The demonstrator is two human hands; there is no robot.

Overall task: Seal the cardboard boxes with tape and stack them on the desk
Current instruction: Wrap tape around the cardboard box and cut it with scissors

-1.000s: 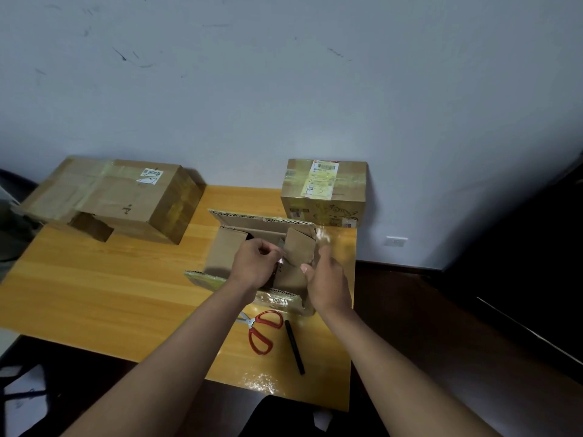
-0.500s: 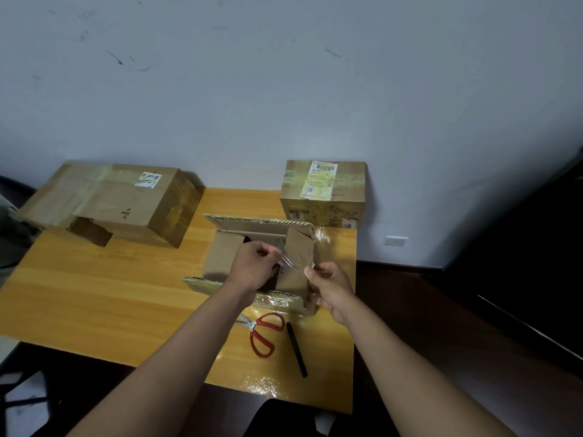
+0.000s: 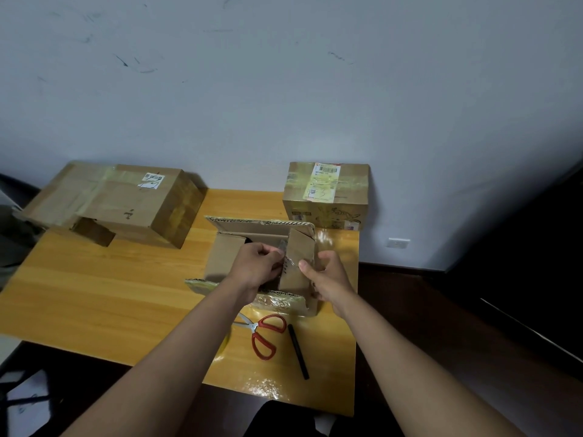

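At the desk's (image 3: 94, 298) near edge lie scissors (image 3: 265, 335) and a pen (image 3: 298, 351). Just beyond, an open box (image 3: 227, 257) sits mid-desk; both hands work over it. The left hand (image 3: 255, 266) pinches a clear tape strip (image 3: 288, 263), and the right hand (image 3: 331, 275) pinches its other end by the right flap (image 3: 299, 260). Two taped boxes, left (image 3: 126, 203) and right (image 3: 328, 193), stand behind. Judging by this, sealing has only begun; next the flaps need folding shut.
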